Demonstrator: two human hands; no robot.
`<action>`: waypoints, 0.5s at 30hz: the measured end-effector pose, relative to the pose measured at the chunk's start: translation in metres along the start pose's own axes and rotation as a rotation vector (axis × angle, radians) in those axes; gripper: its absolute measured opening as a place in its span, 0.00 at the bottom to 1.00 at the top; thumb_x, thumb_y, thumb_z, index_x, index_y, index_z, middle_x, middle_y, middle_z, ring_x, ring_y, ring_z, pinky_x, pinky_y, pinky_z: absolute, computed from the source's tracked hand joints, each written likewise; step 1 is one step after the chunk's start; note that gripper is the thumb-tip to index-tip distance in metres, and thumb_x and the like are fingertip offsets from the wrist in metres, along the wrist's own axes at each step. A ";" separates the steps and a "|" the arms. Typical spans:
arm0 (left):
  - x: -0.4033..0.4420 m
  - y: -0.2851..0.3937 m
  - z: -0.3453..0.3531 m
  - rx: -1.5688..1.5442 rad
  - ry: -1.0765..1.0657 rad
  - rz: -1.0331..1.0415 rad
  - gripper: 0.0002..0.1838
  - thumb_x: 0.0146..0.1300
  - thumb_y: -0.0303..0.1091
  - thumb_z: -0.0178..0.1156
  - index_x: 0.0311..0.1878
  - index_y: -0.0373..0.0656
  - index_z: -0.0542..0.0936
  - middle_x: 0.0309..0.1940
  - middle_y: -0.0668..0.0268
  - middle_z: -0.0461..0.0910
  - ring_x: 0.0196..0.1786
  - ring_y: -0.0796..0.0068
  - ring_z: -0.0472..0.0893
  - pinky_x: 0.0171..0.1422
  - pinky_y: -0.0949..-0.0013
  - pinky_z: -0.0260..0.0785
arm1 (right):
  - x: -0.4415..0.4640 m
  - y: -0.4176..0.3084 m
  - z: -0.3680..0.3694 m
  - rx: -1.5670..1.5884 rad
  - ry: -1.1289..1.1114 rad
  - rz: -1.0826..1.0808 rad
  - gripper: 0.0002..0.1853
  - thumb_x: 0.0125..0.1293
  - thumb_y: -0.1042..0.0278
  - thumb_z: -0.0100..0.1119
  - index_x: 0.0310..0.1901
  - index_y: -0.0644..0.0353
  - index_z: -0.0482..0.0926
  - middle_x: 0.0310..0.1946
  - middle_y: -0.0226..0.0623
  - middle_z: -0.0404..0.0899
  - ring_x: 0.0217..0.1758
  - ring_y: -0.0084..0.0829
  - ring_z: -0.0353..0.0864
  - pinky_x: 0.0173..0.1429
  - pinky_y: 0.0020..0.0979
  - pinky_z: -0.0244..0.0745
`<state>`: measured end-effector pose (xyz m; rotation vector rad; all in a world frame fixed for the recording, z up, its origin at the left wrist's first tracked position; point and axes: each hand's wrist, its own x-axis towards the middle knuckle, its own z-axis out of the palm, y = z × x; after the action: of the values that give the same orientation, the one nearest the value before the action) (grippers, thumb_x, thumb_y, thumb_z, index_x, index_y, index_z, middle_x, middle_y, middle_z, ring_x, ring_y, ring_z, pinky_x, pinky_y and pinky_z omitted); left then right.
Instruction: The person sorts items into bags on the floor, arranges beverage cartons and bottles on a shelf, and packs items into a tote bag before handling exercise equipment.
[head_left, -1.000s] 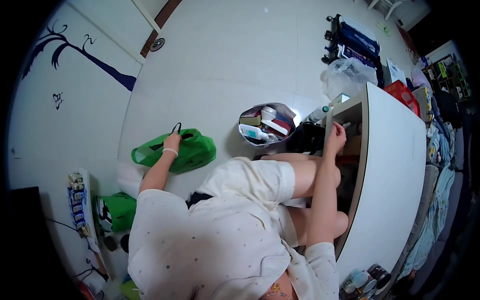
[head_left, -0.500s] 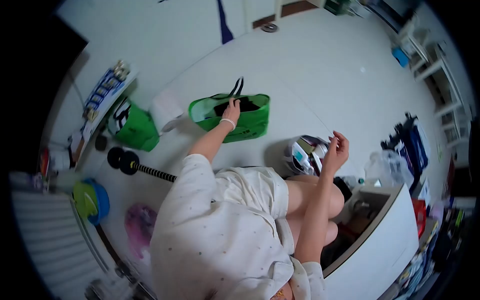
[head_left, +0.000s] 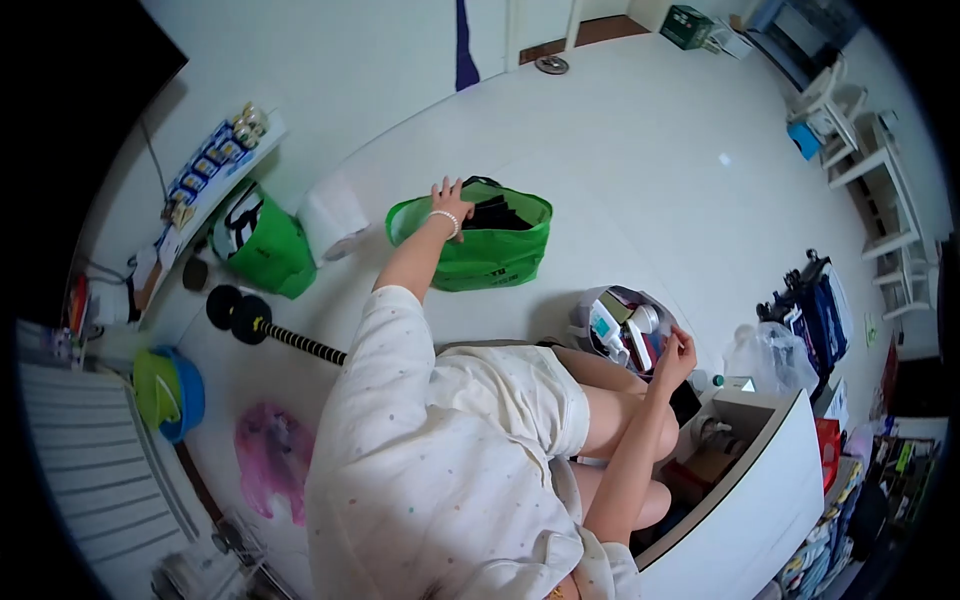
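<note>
Head: left fingers [head_left: 447, 188] splayed at green bag [head_left: 490, 264], right fingers [head_left: 682, 345] slack near packed sack [head_left: 580, 322] and cabinet [head_left: 740, 512].

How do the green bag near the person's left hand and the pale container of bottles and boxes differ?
Colour: the green bag is bright green with dark lettering; the pale container is whitish.
Contents: the green bag shows dark material inside, while the pale container holds a mix, including a white bottle.
Shape: the green bag's mouth is long; the pale container's is rounder.
Both stand open-topped on the floor.
</note>
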<state>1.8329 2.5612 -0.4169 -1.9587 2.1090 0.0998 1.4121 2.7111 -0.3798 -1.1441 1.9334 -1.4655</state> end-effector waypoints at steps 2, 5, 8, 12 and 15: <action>0.011 -0.004 0.001 -0.230 -0.050 0.030 0.28 0.25 0.37 0.75 0.35 0.54 0.72 0.53 0.59 0.60 0.60 0.52 0.58 0.62 0.48 0.47 | -0.004 0.020 -0.010 0.232 0.060 0.058 0.07 0.57 0.75 0.50 0.34 0.66 0.76 0.26 0.31 0.76 0.29 0.16 0.72 0.34 0.18 0.68; 0.042 -0.022 0.042 -0.765 -0.154 0.066 0.19 0.36 0.34 0.68 0.33 0.46 0.72 0.37 0.58 0.71 0.38 0.58 0.74 0.46 0.63 0.67 | -0.008 0.033 -0.014 0.195 0.151 0.021 0.07 0.56 0.77 0.50 0.35 0.66 0.78 0.26 0.30 0.76 0.29 0.18 0.72 0.36 0.19 0.68; 0.042 -0.013 0.044 -0.139 0.034 0.369 0.15 0.41 0.36 0.65 0.35 0.45 0.77 0.30 0.55 0.77 0.36 0.54 0.76 0.42 0.57 0.69 | -0.015 0.027 -0.010 0.128 0.219 0.035 0.06 0.57 0.76 0.51 0.33 0.62 0.79 0.26 0.28 0.77 0.29 0.16 0.71 0.35 0.18 0.67; 0.060 -0.023 0.061 -0.081 0.119 0.367 0.09 0.43 0.36 0.61 0.21 0.40 0.78 0.22 0.53 0.75 0.28 0.53 0.75 0.32 0.56 0.67 | -0.025 0.016 -0.010 0.048 0.271 0.019 0.06 0.56 0.77 0.49 0.33 0.62 0.77 0.27 0.34 0.78 0.27 0.21 0.76 0.33 0.22 0.71; 0.057 -0.010 0.020 -0.065 0.174 0.422 0.06 0.47 0.35 0.59 0.24 0.44 0.79 0.22 0.55 0.75 0.27 0.54 0.75 0.30 0.58 0.66 | -0.038 0.008 -0.019 0.155 0.398 0.071 0.06 0.56 0.78 0.49 0.33 0.64 0.77 0.26 0.34 0.77 0.27 0.22 0.76 0.33 0.22 0.71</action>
<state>1.8427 2.5093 -0.4487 -1.5726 2.6366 0.0794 1.4161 2.7540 -0.3859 -0.7495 2.0405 -1.8766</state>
